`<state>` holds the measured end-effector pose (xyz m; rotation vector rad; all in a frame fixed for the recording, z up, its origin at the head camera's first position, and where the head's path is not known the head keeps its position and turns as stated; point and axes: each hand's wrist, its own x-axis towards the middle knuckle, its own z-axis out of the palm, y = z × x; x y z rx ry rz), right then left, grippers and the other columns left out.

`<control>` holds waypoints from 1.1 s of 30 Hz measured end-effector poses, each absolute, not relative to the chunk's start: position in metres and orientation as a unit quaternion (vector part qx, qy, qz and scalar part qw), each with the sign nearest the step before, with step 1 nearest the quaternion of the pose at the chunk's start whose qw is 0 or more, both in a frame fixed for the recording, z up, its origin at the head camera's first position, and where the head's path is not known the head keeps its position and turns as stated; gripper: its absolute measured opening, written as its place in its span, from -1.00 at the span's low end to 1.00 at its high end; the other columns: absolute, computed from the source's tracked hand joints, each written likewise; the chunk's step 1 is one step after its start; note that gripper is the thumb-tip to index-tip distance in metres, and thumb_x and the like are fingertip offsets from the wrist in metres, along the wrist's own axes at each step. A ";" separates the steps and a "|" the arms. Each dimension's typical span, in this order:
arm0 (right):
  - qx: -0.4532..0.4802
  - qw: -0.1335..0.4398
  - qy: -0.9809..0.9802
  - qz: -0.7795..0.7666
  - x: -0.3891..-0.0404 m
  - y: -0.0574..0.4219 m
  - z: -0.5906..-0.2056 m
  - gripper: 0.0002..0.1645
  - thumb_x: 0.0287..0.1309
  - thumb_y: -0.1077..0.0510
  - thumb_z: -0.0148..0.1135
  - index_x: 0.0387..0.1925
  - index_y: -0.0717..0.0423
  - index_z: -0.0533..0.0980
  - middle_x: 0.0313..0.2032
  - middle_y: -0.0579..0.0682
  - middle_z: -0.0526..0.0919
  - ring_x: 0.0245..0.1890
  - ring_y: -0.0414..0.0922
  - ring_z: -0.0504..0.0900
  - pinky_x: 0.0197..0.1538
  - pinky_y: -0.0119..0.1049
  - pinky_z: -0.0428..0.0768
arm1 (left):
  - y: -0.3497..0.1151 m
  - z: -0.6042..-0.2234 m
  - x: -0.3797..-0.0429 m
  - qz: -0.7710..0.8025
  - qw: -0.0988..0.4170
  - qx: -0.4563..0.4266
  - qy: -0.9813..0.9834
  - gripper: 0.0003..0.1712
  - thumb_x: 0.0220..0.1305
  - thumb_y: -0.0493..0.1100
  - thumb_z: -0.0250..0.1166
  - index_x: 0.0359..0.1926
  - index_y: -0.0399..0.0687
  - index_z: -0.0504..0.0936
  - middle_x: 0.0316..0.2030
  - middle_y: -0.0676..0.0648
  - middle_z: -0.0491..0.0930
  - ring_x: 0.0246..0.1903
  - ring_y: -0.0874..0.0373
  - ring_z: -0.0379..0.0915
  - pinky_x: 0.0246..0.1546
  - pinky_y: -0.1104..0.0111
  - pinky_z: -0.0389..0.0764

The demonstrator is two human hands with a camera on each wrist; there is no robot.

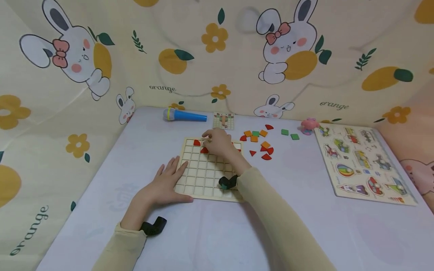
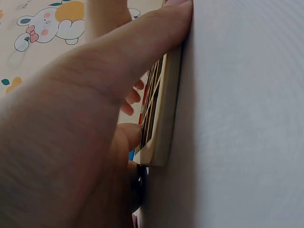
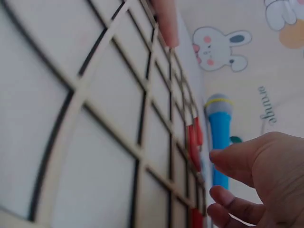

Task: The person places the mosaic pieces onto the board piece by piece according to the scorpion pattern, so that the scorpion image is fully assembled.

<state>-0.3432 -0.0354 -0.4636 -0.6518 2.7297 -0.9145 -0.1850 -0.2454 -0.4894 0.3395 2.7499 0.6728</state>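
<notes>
Your left hand spreads round a corner of the grid board; your right hand, fingers parted above it, shows nothing held. Red pieces beside those fingertips look light, stiff: pinch their edges!

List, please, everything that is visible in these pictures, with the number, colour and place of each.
backdrop cloth: at least one, cream, behind and beside
table: one, whitish, below
grid board: one, pale wood, mid-table
placed pieces: several, red, grid board's far rows, partly hidden
loose red pieces: several, red, right of grid board
orange squares: four, orange, among them
green squares: three, green, one among them, two farther right
microphone: one, blue-grey, far left
picture card: one, multicoloured, beside microphone
puzzle board: one, multicoloured, right
toy: one, pink, puzzle board's far corner
wrist devices: two, black, at wrists
sleeves: two, beige, forearms
hands: two, bare, at grid board
</notes>
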 end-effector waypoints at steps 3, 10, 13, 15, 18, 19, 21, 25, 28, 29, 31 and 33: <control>-0.222 0.085 0.922 -0.305 -0.347 -0.035 -0.470 -0.65 0.45 0.05 0.28 0.18 -0.06 0.73 0.14 0.10 0.68 0.22 0.05 0.56 0.34 0.39 0.33 | -0.245 -0.489 -0.185 0.235 0.143 0.119 0.954 0.49 0.03 0.51 0.50 0.72 -0.08 -0.04 0.70 -0.28 -0.33 0.69 -0.22 -0.46 0.61 -0.24 -0.32; -0.229 0.086 0.928 -0.282 -0.349 -0.045 -0.474 -0.73 0.48 -0.05 0.29 0.05 -0.16 0.79 0.14 0.07 0.67 0.24 0.05 0.52 0.32 0.42 0.33 | -0.247 -0.489 -0.185 0.235 0.143 0.121 0.954 0.47 0.05 0.51 0.49 0.72 -0.07 -0.04 0.71 -0.27 -0.34 0.70 -0.20 -0.48 0.62 -0.23 -0.33; -0.224 0.102 0.928 -0.279 -0.348 -0.045 -0.469 -0.70 0.52 -0.04 0.24 0.09 -0.14 0.77 0.19 0.09 0.64 0.31 0.08 0.49 0.39 0.46 0.26 | -0.247 -0.487 -0.184 0.238 0.143 0.120 0.953 0.47 0.05 0.50 0.50 0.72 -0.08 -0.03 0.71 -0.28 -0.33 0.69 -0.21 -0.47 0.62 -0.24 -0.33; -0.223 0.112 0.924 -0.291 -0.348 -0.041 -0.464 -0.65 0.55 -0.02 0.19 0.18 -0.10 0.73 0.23 0.11 0.64 0.34 0.10 0.48 0.43 0.52 0.17 | -0.247 -0.486 -0.184 0.236 0.144 0.119 0.954 0.47 0.05 0.50 0.49 0.72 -0.08 -0.03 0.71 -0.27 -0.33 0.69 -0.21 -0.47 0.62 -0.23 -0.33; -0.227 0.116 0.913 -0.318 -0.348 -0.030 -0.459 -0.58 0.57 0.00 0.15 0.30 0.00 0.64 0.25 0.16 0.64 0.30 0.12 0.56 0.42 0.48 0.26 | -0.247 -0.486 -0.184 0.234 0.147 0.115 0.954 0.46 0.05 0.50 0.49 0.72 -0.08 -0.03 0.71 -0.27 -0.33 0.69 -0.21 -0.47 0.62 -0.22 -0.33; -0.229 0.113 0.910 -0.326 -0.349 -0.024 -0.458 -0.56 0.57 0.01 0.15 0.32 0.03 0.62 0.24 0.18 0.64 0.26 0.13 0.60 0.40 0.42 0.35 | -0.247 -0.487 -0.184 0.234 0.148 0.114 0.954 0.46 0.05 0.50 0.49 0.72 -0.08 -0.03 0.71 -0.27 -0.33 0.69 -0.21 -0.47 0.62 -0.22 -0.33; -0.228 0.103 0.905 -0.343 -0.348 -0.007 -0.458 -0.56 0.55 0.03 0.18 0.30 0.10 0.62 0.22 0.22 0.64 0.19 0.16 0.64 0.28 0.27 0.54 | -0.244 -0.487 -0.185 0.235 0.150 0.115 0.953 0.46 0.05 0.49 0.50 0.72 -0.08 -0.02 0.71 -0.27 -0.32 0.69 -0.21 -0.47 0.62 -0.22 -0.33; -0.201 0.089 0.902 -0.372 -0.345 0.032 -0.459 -0.58 0.52 0.05 0.23 0.23 0.17 0.65 0.18 0.23 0.61 0.13 0.17 0.62 0.12 0.09 0.66 | -0.241 -0.488 -0.186 0.233 0.151 0.115 0.954 0.46 0.04 0.48 0.51 0.72 -0.07 -0.02 0.71 -0.27 -0.32 0.70 -0.21 -0.47 0.62 -0.22 -0.33; -0.168 0.072 0.908 -0.378 -0.340 0.062 -0.457 -0.58 0.49 0.05 0.25 0.22 0.19 0.64 0.11 0.22 0.61 0.08 0.14 0.58 0.08 0.05 0.62 | -0.240 -0.488 -0.186 0.232 0.147 0.114 0.955 0.46 0.04 0.47 0.51 0.71 -0.09 -0.01 0.71 -0.28 -0.31 0.69 -0.22 -0.46 0.62 -0.23 -0.32; -0.159 0.066 0.910 -0.378 -0.339 0.072 -0.457 -0.58 0.48 0.05 0.26 0.21 0.19 0.64 0.09 0.22 0.62 0.06 0.13 0.56 0.07 0.03 0.61 | -0.241 -0.488 -0.186 0.232 0.145 0.114 0.955 0.46 0.03 0.47 0.51 0.71 -0.09 -0.01 0.71 -0.28 -0.30 0.69 -0.23 -0.45 0.62 -0.24 -0.31; -0.139 0.053 0.917 -0.371 -0.336 0.092 -0.459 -0.58 0.47 0.04 0.27 0.20 0.20 0.65 0.05 0.21 0.64 -0.01 0.13 0.56 0.00 -0.02 0.60 | -0.242 -0.488 -0.186 0.232 0.142 0.114 0.955 0.46 0.03 0.47 0.52 0.71 -0.10 0.00 0.70 -0.30 -0.30 0.69 -0.25 -0.44 0.61 -0.25 -0.31; -0.115 0.049 0.923 -0.363 -0.334 0.112 -0.462 -0.58 0.47 0.03 0.28 0.19 0.19 0.64 0.03 0.20 0.65 -0.03 0.11 0.54 -0.06 -0.10 0.59 | -0.243 -0.488 -0.185 0.232 0.143 0.113 0.956 0.47 0.03 0.46 0.52 0.71 -0.10 -0.01 0.70 -0.30 -0.30 0.69 -0.25 -0.44 0.62 -0.24 -0.31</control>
